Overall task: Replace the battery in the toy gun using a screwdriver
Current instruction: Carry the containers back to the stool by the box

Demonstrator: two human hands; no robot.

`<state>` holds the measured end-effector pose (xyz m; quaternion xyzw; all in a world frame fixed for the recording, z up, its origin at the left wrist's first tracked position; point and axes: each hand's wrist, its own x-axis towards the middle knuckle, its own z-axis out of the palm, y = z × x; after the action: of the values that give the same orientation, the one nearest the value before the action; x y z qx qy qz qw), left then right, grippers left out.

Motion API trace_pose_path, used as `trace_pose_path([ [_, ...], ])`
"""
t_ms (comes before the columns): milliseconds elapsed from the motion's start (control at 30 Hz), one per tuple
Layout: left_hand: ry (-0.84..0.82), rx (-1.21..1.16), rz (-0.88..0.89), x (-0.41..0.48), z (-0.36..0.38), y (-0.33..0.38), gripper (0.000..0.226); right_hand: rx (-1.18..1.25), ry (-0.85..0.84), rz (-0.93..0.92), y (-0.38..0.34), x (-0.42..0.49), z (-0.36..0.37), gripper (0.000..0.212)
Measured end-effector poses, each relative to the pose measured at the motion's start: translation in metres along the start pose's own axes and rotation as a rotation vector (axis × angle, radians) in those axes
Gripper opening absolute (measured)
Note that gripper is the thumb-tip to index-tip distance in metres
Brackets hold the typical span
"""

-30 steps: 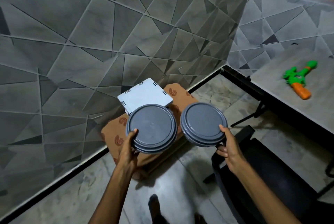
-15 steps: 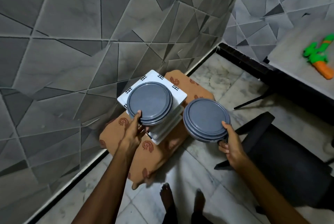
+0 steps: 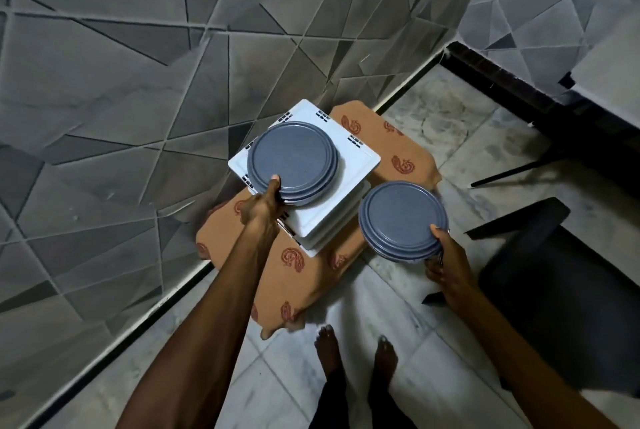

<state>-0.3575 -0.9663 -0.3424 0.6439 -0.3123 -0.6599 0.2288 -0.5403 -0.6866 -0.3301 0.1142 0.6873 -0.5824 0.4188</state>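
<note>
the square stack [image 3: 356,165] sits on the cloth-covered stand [image 3: 301,276]. on top of it lies the left pile of round plates [image 3: 292,160], with your left hand [image 3: 263,210] gripping the pile's near edge. just right of the square stack, off its top, your right hand [image 3: 450,266] holds the right pile of round plates [image 3: 401,219]. the wall [image 3: 138,82] runs behind and left of the stack, the chair [image 3: 554,290] is well to its right, and your feet [image 3: 329,349] are in front.
</note>
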Motion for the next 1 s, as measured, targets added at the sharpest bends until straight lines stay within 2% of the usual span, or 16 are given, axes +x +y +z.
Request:
trace_pose_path([
  [33, 0.000, -0.008, -0.015, 0.002, 0.002, -0.002, 0.073, -0.015, 0.011, 0.003, 0.004, 0.001, -0.003, 0.021],
  [100, -0.008, 0.001, -0.008, -0.002, 0.004, 0.000, 0.066, -0.051, 0.034, 0.024, 0.010, 0.003, -0.005, 0.021],
  [200, 0.088, 0.013, 0.006, -0.018, 0.007, -0.005, 0.059, -0.089, 0.027, 0.053, 0.020, 0.011, -0.003, 0.021],
  [333, 0.213, 0.079, 0.211, -0.071, 0.000, -0.049, 0.032, -0.139, -0.020, 0.028, 0.033, 0.028, 0.009, 0.016],
  [400, 0.126, 0.131, 0.189, -0.100, -0.006, -0.092, 0.016, -0.169, -0.073, 0.015, 0.044, 0.037, 0.016, 0.018],
  [500, -0.068, 0.214, -0.001, -0.107, -0.001, -0.155, 0.011, -0.200, -0.106, 0.027, 0.062, 0.054, 0.028, 0.023],
  [567, -0.149, 0.179, -0.054, -0.084, 0.008, -0.179, 0.022, -0.218, -0.121, 0.035, 0.071, 0.068, 0.039, 0.025],
  [667, -0.206, 0.064, -0.035, -0.043, 0.025, -0.187, 0.060, -0.160, -0.200, 0.013, 0.082, 0.089, 0.058, 0.027],
  [733, -0.121, 0.018, 0.001, -0.017, 0.037, -0.186, 0.058, -0.123, -0.246, -0.021, 0.087, 0.105, 0.072, 0.032],
  [800, -0.008, -0.037, 0.019, 0.003, 0.046, -0.182, 0.041, -0.185, -0.257, -0.036, 0.090, 0.121, 0.084, 0.039],
  [867, 0.041, -0.067, 0.032, 0.023, 0.051, -0.179, 0.037, -0.301, -0.260, -0.059, 0.087, 0.137, 0.094, 0.041],
  [933, 0.039, -0.106, 0.061, 0.039, 0.051, -0.179, 0.047, -0.401, -0.258, -0.097, 0.081, 0.152, 0.100, 0.040],
  [1000, 0.055, -0.143, 0.092, 0.048, 0.052, -0.178, 0.064, -0.530, -0.211, -0.158, 0.076, 0.170, 0.103, 0.054],
])
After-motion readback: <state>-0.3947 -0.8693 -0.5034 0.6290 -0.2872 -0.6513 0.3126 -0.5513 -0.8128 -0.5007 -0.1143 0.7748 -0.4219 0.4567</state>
